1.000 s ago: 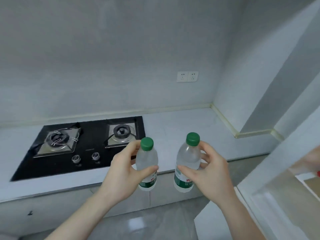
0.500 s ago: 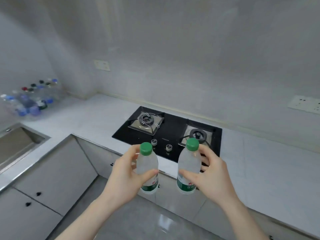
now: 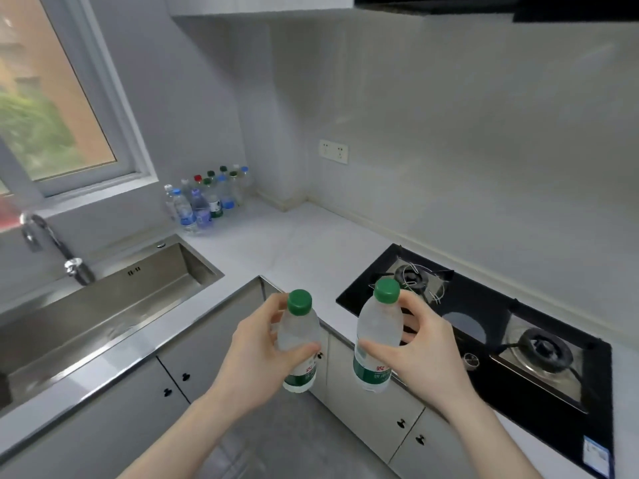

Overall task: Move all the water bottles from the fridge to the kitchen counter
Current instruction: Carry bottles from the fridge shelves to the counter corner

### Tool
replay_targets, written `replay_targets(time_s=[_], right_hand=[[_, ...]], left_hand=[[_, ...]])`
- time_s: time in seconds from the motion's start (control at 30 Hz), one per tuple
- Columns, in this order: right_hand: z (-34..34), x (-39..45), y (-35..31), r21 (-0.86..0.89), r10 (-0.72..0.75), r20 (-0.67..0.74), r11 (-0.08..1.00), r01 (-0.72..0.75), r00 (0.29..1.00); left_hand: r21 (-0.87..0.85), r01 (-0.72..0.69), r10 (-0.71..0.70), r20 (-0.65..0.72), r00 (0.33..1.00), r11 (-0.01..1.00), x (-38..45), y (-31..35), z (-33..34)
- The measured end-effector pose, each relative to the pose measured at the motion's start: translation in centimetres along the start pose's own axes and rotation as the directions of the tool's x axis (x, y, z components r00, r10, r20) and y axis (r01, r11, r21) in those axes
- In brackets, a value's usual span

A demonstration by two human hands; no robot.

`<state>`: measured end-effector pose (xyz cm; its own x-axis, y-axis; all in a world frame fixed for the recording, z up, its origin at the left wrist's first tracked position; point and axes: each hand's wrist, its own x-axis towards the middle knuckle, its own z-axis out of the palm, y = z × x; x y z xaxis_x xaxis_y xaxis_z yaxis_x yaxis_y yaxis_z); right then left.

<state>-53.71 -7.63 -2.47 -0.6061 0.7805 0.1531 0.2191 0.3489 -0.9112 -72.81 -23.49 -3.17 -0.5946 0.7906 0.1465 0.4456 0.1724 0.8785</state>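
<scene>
Upright, left hand (image 3: 256, 354) gripping one bottle (image 3: 299, 344), right hand (image 3: 420, 354) another (image 3: 378, 340), over floor beside counter (image 3: 297, 247) edge.

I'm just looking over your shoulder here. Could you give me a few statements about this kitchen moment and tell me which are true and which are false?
1. Each hand holds a bottle with a green cap. True: the left hand grips one bottle and the right hand grips the other bottle.
2. A cluster of bottles stands in the counter's far corner. True.
3. The cluster's caps are all green. False: blue and red caps show too.
4. A pot sits on the stove. False: both burners are bare.
5. The sink lies to the person's left, under the window. True.
</scene>
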Motion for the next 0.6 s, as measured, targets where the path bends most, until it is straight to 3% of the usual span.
replay_targets(time_s=[0.27,0.6], right_hand=[[9.1,8.1,-2.9,0.036,-0.025,0.090,0.999,0.022,0.996],[15.6,19.7,-2.4,0.050,-0.063,0.218,0.997,0.053,0.974]], left_hand=[[-0.025,0.041,-0.043,-0.109,0.993,0.999,5.5,-5.0,-7.6],[-0.031,0.139,-0.143,-0.198,0.970,0.990,13.9,-9.3,-11.8]])
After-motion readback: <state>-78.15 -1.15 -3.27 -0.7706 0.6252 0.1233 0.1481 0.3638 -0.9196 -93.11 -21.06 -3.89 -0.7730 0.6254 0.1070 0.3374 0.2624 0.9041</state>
